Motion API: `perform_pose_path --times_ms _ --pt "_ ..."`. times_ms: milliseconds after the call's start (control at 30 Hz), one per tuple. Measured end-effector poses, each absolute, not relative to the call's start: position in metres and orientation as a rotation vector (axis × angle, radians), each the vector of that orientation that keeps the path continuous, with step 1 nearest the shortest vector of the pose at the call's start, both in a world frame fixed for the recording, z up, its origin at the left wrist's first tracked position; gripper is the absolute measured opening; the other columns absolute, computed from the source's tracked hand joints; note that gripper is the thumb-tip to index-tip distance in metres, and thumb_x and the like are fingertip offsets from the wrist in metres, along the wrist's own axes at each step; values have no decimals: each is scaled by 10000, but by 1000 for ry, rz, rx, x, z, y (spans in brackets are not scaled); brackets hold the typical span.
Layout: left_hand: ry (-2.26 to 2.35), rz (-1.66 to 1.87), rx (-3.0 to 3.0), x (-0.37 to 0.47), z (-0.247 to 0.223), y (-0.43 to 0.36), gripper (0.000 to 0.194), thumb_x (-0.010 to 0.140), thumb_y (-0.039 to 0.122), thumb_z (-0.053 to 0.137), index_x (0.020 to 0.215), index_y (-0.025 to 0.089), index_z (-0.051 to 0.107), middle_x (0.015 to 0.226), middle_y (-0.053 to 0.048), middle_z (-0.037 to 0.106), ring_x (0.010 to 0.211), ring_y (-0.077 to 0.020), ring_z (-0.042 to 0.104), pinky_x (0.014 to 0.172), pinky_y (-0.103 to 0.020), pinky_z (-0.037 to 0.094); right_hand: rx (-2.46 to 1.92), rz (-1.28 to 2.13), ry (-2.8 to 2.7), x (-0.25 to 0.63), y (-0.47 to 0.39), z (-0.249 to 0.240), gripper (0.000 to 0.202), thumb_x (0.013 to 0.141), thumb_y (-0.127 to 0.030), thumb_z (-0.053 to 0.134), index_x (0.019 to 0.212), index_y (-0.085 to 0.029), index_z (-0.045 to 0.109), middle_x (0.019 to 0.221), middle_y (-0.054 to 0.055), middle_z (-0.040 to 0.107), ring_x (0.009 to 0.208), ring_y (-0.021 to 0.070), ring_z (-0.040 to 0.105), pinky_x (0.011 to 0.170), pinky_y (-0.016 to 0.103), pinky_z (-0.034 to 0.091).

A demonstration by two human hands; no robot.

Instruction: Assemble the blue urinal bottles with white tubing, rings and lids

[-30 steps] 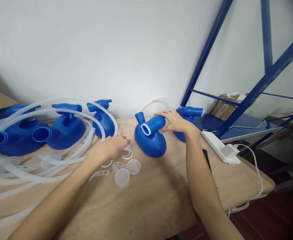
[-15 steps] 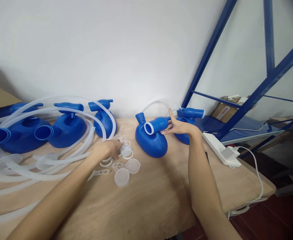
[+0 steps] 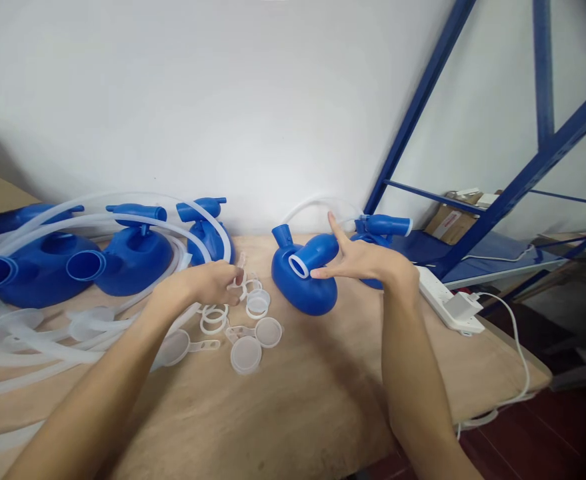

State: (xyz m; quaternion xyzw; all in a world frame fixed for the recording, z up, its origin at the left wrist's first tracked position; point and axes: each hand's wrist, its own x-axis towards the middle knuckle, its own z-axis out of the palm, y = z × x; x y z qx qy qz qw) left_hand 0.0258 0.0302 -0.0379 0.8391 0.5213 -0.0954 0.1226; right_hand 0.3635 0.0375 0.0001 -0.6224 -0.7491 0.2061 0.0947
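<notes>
A round blue bottle with an upright neck stands on the wooden table. Over it lies a blue spout piece with a white ring round its open mouth, which faces toward me and left. My right hand grips the spout from the right, thumb near the mouth and index finger raised; its other fingers are mostly hidden. My left hand pinches a small white plastic piece above loose white rings. Clear round caps with straps lie in front of the rings.
Blue bottles and coiled translucent hoses fill the left side. Behind my right hand is another blue bottle with its spout. A white power strip lies at the right edge, beside a blue metal shelf.
My left hand has lifted slightly from among the rings, with a white piece between its fingers. My right hand has shifted on the spout, whose mouth now points lower.
</notes>
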Motion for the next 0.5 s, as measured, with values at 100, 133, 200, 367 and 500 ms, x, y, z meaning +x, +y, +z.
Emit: perform_pose_path --times_ms 100,133,200,367,500 --pt "1393 28 2509 24 -32 32 408 841 441 646 1169 206 701 1103 -96 766 982 -278 721 807 -340 529 -1856 678 -2252 348 40 -3 1427 685 -745 838 1721 -246 -6 1197 170 762 1220 488 677 1134 651 434" --pt "1348 168 2522 25 -33 36 409 857 468 636 1159 201 700 1094 -92 767 980 -270 722 821 -338 533 -1812 716 -2262 347 43 -5 1411 694 -732 838 1721 -261 -7 1193 159 763 1207 471 687 1133 640 445" --pt "1293 459 2498 31 -40 51 451 883 527 623 1175 189 685 1077 -92 767 986 -263 724 848 -343 548 -1692 817 -2262 351 52 -10 1366 703 -696 849 1721 -289 34 1185 136 758 1164 427 711 1111 617 483" --pt "1367 976 2250 60 -65 118 617 901 525 629 1396 157 594 1210 -150 727 1025 -279 719 985 -430 555 -1396 1208 -2063 376 76 -27 1028 808 -735 733 1653 -368 276 1408 115 622 1162 331 709 1029 553 576" --pt "1386 977 2170 84 -74 174 576 910 454 595 1379 121 629 1297 -190 687 1104 -298 699 1074 -456 518 -1329 1311 -1840 387 91 -42 636 946 -774 506 1455 -392 520 1486 60 548 1120 257 709 976 469 621"
